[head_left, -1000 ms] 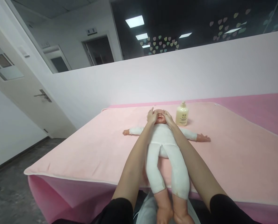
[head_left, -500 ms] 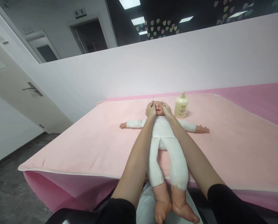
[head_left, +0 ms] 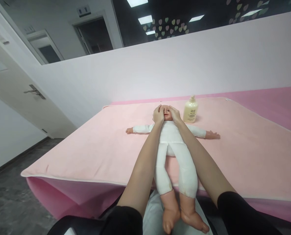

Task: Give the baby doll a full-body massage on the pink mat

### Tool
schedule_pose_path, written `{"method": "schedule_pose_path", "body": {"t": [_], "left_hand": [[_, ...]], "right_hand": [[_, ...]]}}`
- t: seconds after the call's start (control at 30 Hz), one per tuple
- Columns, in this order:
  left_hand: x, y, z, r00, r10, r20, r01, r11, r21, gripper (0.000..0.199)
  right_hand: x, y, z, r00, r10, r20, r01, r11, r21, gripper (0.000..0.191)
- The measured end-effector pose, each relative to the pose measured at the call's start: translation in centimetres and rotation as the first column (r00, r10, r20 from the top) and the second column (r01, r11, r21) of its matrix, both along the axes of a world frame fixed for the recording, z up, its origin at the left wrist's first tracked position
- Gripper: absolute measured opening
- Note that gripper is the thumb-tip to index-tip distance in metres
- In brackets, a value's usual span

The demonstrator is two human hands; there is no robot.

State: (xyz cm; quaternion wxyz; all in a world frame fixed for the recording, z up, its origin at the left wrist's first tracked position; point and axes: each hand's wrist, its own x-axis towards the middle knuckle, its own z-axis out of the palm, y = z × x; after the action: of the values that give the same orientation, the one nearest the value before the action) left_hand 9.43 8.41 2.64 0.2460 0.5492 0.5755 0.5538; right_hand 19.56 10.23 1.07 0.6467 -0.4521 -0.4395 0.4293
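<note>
A baby doll (head_left: 169,133) with a white cloth body lies on its back, arms spread wide and feet toward me. My left hand (head_left: 158,114) is cupped around the left side of its head, covering the cheek and the eye there. On the other side, my right hand (head_left: 175,115) curves against the cheek and temple, fingers toward the crown. One eye and the mouth show between my hands. Both palms touch the head; some fingertips are hidden. Just right of my right hand stands a pale yellow pump bottle (head_left: 191,110).
A light pink blanket (head_left: 94,147) lies beneath the doll, over a darker pink cover (head_left: 277,107). The doll's lower legs hang past the near edge. A white wall (head_left: 147,75) with a dark window rises behind; a door (head_left: 20,85) is at the left.
My right hand has slid slightly outward over the doll's face, uncovering the eye beside it. My left hand stays nearly in place. The whole view has shifted a little.
</note>
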Motion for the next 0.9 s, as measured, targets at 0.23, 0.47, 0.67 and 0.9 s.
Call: {"method": "schedule_pose_path", "body": {"t": [0.23, 0.47, 0.67, 0.9], "left_hand": [[-0.1, 0.7, -0.2, 0.999, -0.016, 0.035, 0.016, 1.000, 0.005, 0.043], [0.0, 0.7, -0.2, 0.992, 0.024, 0.123, -0.018, 0.998, -0.052, 0.044], [-0.1, 0.5, -0.8, 0.981, -0.030, 0.189, 0.035, 0.999, -0.024, 0.044], [-0.3, 0.3, -0.7, 0.985, 0.005, 0.172, 0.005, 0.998, -0.057, 0.050]], "right_hand": [[0.1, 0.2, 0.2, 1.000, 0.000, 0.008, 0.000, 0.999, -0.034, 0.044], [0.1, 0.1, 0.3, 1.000, -0.005, -0.020, 0.003, 0.997, -0.074, 0.046], [0.1, 0.1, -0.2, 0.994, -0.066, 0.090, 0.065, 0.998, 0.012, 0.046], [0.1, 0.2, -0.7, 0.992, -0.064, 0.110, 0.061, 0.998, 0.034, 0.052]]}}
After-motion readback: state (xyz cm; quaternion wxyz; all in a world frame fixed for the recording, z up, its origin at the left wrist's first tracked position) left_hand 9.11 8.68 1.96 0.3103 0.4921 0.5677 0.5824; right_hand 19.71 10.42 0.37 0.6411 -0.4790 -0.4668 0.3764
